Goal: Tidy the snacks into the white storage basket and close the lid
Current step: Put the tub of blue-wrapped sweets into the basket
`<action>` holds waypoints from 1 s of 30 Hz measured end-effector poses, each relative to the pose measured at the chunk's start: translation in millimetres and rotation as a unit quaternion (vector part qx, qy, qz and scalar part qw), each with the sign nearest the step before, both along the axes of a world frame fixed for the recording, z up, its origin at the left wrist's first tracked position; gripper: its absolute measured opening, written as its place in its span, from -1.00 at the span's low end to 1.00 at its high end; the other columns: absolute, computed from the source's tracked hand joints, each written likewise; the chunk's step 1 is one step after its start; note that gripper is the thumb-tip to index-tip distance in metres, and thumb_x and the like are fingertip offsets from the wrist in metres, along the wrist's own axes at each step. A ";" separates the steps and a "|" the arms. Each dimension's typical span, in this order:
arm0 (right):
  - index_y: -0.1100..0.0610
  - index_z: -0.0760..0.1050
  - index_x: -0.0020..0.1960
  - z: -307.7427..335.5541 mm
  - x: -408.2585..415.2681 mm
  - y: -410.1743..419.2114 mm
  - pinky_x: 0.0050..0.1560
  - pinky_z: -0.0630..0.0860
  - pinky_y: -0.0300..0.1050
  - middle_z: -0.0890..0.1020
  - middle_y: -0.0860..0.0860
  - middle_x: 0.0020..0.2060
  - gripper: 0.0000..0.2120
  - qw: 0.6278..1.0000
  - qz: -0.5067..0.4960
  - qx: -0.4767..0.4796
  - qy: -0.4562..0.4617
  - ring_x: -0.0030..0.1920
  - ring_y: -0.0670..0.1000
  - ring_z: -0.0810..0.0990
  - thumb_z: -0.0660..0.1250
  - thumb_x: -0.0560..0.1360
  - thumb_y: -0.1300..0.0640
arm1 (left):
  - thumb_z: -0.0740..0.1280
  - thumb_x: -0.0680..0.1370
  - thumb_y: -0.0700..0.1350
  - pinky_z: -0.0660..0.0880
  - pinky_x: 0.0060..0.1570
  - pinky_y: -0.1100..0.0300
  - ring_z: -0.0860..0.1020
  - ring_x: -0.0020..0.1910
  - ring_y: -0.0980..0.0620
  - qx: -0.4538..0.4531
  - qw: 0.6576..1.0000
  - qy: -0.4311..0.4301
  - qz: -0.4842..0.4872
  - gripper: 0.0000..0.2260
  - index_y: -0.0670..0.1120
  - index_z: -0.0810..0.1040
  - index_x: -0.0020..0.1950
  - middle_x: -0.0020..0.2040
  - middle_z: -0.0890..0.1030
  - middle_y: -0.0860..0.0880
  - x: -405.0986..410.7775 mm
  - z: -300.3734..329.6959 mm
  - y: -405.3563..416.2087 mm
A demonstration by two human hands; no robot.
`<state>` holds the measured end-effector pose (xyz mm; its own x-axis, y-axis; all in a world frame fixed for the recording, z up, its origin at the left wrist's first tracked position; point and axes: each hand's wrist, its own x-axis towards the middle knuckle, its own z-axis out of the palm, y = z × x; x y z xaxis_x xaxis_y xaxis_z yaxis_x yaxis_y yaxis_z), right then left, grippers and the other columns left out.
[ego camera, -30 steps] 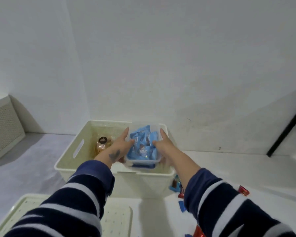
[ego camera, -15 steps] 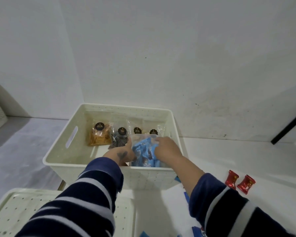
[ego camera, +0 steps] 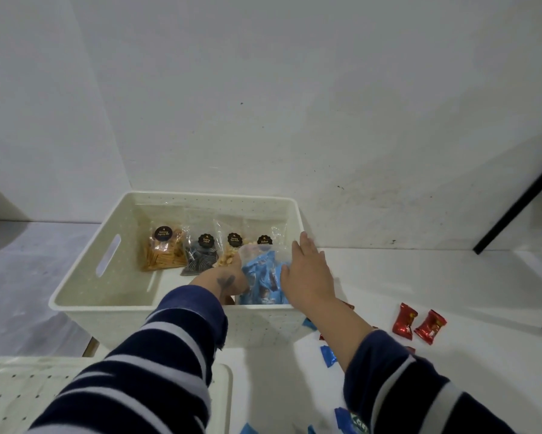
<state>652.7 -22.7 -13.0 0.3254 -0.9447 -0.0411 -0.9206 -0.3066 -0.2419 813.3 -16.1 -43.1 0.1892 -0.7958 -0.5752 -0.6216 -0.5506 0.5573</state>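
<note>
Head view shows the white tabletop running along a pale wall, with the white storage basket standing open at its left end. Nearer the person, low and left, lies the basket's perforated lid, off the basket. Inside the basket's near right corner sits a clear container of blue-wrapped snacks. The right hand rests on the container's right side with fingers straight and relaxed, gripping nothing. The left hand is at the container's left side; its fingers are hidden, so I cannot tell whether it grips. Four clear snack bags with dark round labels lean against the far wall inside. Two red candies lie on the tabletop right of the basket, and loose blue wrappers lie just before it.
</note>
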 end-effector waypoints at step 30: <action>-0.02 0.37 0.40 -58.4 -227.8 127.5 0.36 0.34 0.09 0.40 0.12 0.38 -0.57 0.971 0.177 0.155 0.048 0.40 0.19 0.33 0.13 0.57 -0.11 | 0.24 0.57 -0.12 0.36 0.28 0.00 0.37 0.32 -0.13 -0.278 0.938 -0.201 0.054 -0.75 0.04 0.55 0.22 0.35 0.40 -0.07 -183.6 -23.5 219.6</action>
<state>424.9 104.8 -71.4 0.6088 -0.7113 -0.3512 -0.7930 -0.5347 -0.2919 629.7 203.6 -66.6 0.3992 -0.9149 0.0593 -0.8004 -0.3162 0.5093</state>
